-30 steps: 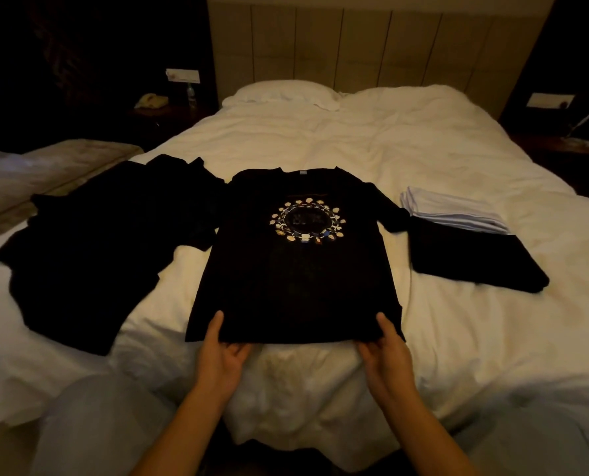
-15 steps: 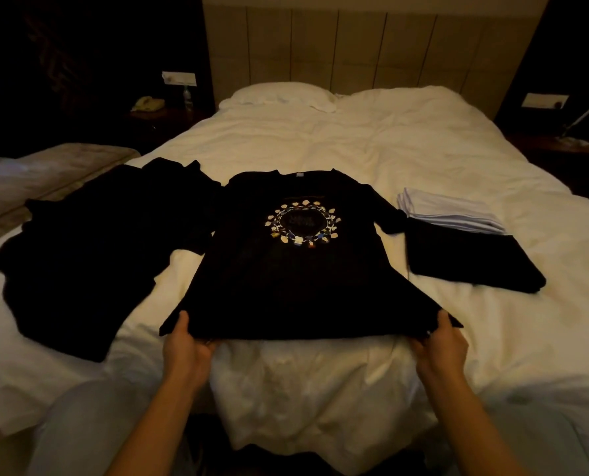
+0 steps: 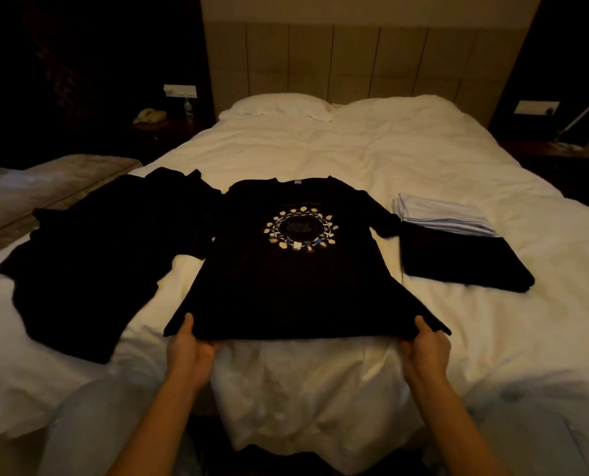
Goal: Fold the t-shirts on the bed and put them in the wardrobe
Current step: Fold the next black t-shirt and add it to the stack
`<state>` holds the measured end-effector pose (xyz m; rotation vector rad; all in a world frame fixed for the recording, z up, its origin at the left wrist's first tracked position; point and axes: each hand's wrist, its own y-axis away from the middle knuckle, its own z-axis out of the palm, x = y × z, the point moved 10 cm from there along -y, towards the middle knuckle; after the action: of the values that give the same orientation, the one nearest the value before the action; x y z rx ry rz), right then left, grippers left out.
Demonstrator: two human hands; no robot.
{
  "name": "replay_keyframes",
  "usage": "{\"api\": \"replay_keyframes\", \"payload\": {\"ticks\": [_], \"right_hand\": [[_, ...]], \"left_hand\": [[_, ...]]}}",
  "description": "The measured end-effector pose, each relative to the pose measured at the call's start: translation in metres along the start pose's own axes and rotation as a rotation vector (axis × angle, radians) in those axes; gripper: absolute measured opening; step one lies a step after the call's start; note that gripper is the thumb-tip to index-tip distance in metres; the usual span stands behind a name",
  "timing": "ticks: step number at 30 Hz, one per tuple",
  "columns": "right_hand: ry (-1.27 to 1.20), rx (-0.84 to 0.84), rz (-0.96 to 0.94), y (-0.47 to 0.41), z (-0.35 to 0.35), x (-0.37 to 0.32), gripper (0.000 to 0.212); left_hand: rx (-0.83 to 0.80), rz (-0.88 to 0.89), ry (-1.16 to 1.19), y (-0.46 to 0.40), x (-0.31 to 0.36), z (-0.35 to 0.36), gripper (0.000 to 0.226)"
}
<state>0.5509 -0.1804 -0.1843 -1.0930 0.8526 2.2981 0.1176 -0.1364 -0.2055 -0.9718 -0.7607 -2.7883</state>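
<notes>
Both hands pinch the hem of the printed black t-shirt (image 3: 296,280) spread mid-bed (image 3: 372,159): left hand (image 3: 188,352), right hand (image 3: 425,352), fingers hidden beneath cloth. Left, a dark heap (image 3: 90,255), perhaps several shirts, is too murky to separate.

Left hand (image 3: 189,352): forearm bare, reaching forward from the lower frame; thumb on top, fingers tucked beneath, pinching the near left part of the hem of the black t-shirt (image 3: 296,269).
Right hand (image 3: 425,352): forearm bare, reaching forward in mirror pose; thumb on top, fingers hidden beneath, pinching the near right part of the hem.
Both hands level, well apart, backs facing up.
</notes>
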Motion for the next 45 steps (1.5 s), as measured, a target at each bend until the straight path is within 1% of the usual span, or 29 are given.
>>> {"api": "replay_keyframes", "payload": {"ticks": [3, 6, 7, 9, 12, 13, 16, 17, 20, 21, 25, 27, 29, 32, 35, 37, 39, 41, 43, 44, 45], "right_hand": [[0.007, 0.037, -0.094, 0.004, -0.011, -0.007, 0.021], [-0.006, 0.098, -0.014, 0.012, -0.02, 0.012, 0.037], [-0.008, 0.11, 0.009, 0.015, -0.021, 0.015, 0.037], [-0.007, 0.108, 0.036, 0.018, -0.02, 0.017, 0.029], [0.03, 0.046, 0.089, 0.024, -0.013, 0.027, 0.022], [0.043, 0.023, 0.102, 0.026, -0.011, 0.031, 0.023], [0.1, -0.039, 0.115, 0.027, -0.004, 0.039, 0.026], [0.131, -0.052, 0.114, 0.026, -0.003, 0.04, 0.024], [0.209, -0.07, 0.103, 0.021, -0.003, 0.042, 0.009], [0.217, -0.066, 0.093, 0.02, -0.005, 0.04, 0.009], [0.224, -0.029, 0.022, 0.017, -0.013, 0.032, 0.012], [0.241, -0.037, 0.029, 0.018, -0.015, 0.037, 0.01], [0.237, -0.069, 0.067, 0.022, -0.013, 0.044, 0.004], [0.21, -0.142, 0.151, 0.03, -0.001, 0.053, 0.019], [0.239, -0.226, 0.208, 0.039, 0.016, 0.06, 0.026], [0.267, -0.242, 0.231, 0.044, 0.021, 0.068, 0.024], [0.285, -0.23, 0.209, 0.045, 0.023, 0.071, 0.02], [0.315, -0.202, 0.159, 0.043, 0.019, 0.069, 0.017], [0.358, -0.19, 0.133, 0.044, 0.015, 0.067, 0.012], [0.398, -0.196, 0.129, 0.046, 0.014, 0.067, 0.011], [0.455, -0.213, 0.129, 0.049, 0.014, 0.068, 0.012]], "left_hand": [[-0.015, -0.011, 0.005, 0.004, -0.001, -0.005, 0.042], [-0.035, -0.052, -0.003, 0.012, -0.011, -0.006, 0.03], [-0.045, -0.064, -0.004, 0.017, -0.015, -0.004, 0.027], [-0.073, -0.088, 0.001, 0.021, -0.019, -0.001, 0.024], [-0.104, -0.109, -0.014, 0.022, -0.026, 0.001, 0.019], [-0.113, -0.111, -0.037, 0.024, -0.029, 0.003, 0.022], [-0.123, -0.113, -0.1, 0.028, -0.042, 0.008, 0.04], [-0.124, -0.116, -0.124, 0.03, -0.046, 0.01, 0.044], [-0.113, -0.092, -0.192, 0.031, -0.054, 0.012, 0.053], [-0.107, -0.076, -0.204, 0.03, -0.054, 0.012, 0.053], [-0.096, -0.041, -0.186, 0.03, -0.05, 0.009, 0.046], [-0.091, -0.057, -0.198, 0.031, -0.051, 0.006, 0.047], [-0.089, -0.092, -0.205, 0.032, -0.055, 0.004, 0.046], [-0.111, -0.143, -0.191, 0.037, -0.062, 0.011, 0.039], [-0.114, -0.178, -0.249, 0.041, -0.066, 0.019, 0.027], [-0.088, -0.178, -0.294, 0.041, -0.067, 0.023, 0.018], [-0.05, -0.155, -0.314, 0.039, -0.067, 0.022, 0.015], [-0.005, -0.112, -0.299, 0.034, -0.066, 0.017, 0.021], [-0.006, -0.081, -0.304, 0.034, -0.066, 0.013, 0.03], [-0.01, -0.072, -0.324, 0.037, -0.065, 0.011, 0.027], [-0.009, -0.075, -0.361, 0.042, -0.065, 0.01, 0.019]]}}
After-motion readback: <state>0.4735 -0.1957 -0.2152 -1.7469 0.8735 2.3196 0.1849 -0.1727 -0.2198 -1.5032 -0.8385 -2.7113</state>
